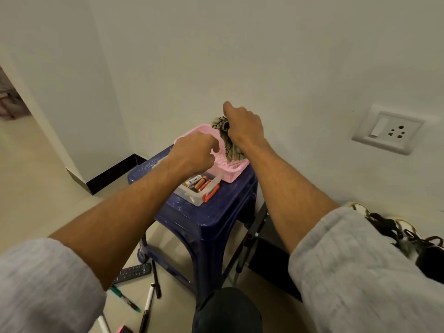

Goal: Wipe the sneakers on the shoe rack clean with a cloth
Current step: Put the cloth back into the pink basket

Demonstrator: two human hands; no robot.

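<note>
1. The right hand has its fingers curled tight round a mottled grey-and-cream cloth. It holds the cloth bunched up, with the loose tail hanging into the pink plastic mesh basket.
2. The left hand hovers over the basket's near rim, fingers loosely curled with nothing seen in them. Whether they touch the rim cannot be told.
3. The step in hand looks like fetching the cloth. Lifting it straight up until the tail clears the mesh would avoid a snag that could drag the light basket, and the left hand is well placed to steady it.
4. The work itself lies to the right. A white sneaker with black laces sits low beside the wall, partly hidden by the right sleeve, on what seems to be a dark metal-framed shoe rack.
5. The basket shares a dark blue plastic stool with a clear plastic box of batteries.
6. On the pale tiled floor lie a black remote control and several marker pens, and a white wall socket sits to the right.
</note>
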